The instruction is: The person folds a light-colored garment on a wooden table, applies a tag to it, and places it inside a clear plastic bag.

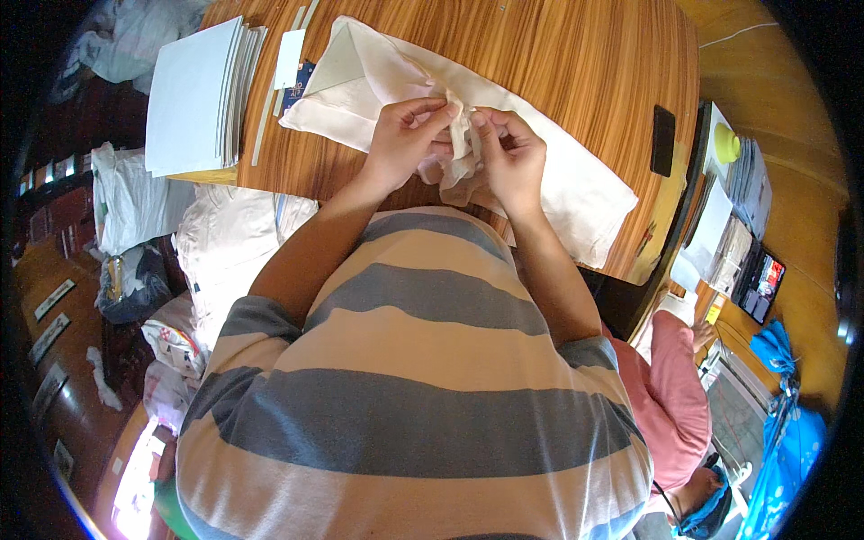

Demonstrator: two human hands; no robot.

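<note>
A pale cream cloth piece [576, 175] lies slantwise over the wood-grain table [558, 54], its far left corner folded to show a greyish triangle. Its near middle edge is bunched up and raised between my two hands. My left hand [402, 144] pinches the gathered cloth from the left, thumb against fingers. From the right, my right hand [511, 157] pinches the same bunch between thumb and forefinger, its other fingers curled. The fingertips of both hands are close together. Loose ruffled cloth hangs below them toward the table's near edge.
White paper sheets [193, 99] are stacked at the table's left, beside a white card [289, 58] and narrow strips. A black phone [663, 140] lies near the right edge. White fabric [243, 238] hangs at lower left. At right, a co-worker in a pink sleeve [679, 387] sits by another table.
</note>
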